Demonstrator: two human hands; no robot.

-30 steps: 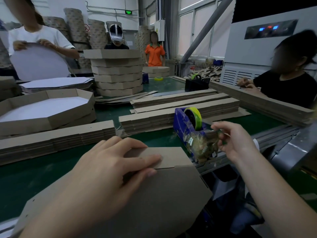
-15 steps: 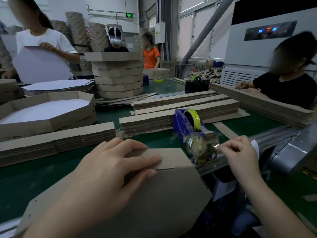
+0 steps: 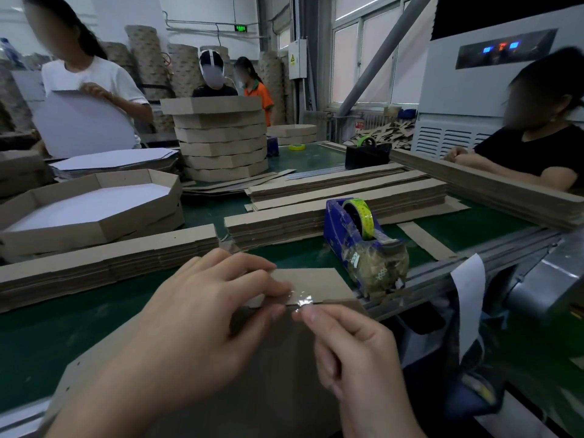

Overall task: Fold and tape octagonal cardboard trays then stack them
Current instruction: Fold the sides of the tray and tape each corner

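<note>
A brown cardboard tray piece [image 3: 278,368] lies tilted at the table's near edge, its folded flap [image 3: 316,284] on top. My left hand [image 3: 202,314] rests on the flap with fingers spread, holding it against the piece. My right hand [image 3: 350,352] pinches a short strip of clear tape [image 3: 301,301] over the flap's edge, right beside my left fingertips. A blue tape dispenser [image 3: 357,245] with a yellow-green roll stands just behind, to the right.
Flat cardboard strip stacks [image 3: 316,216] cross the green table [image 3: 63,311]. A folded octagonal tray [image 3: 91,213] sits left, a tall stack of trays [image 3: 221,137] behind it. Three people work on the table's far side and one sits at the right.
My right hand left the dispenser with a piece of tape and came down left to the flap's edge. My left hand stayed on the flap.
</note>
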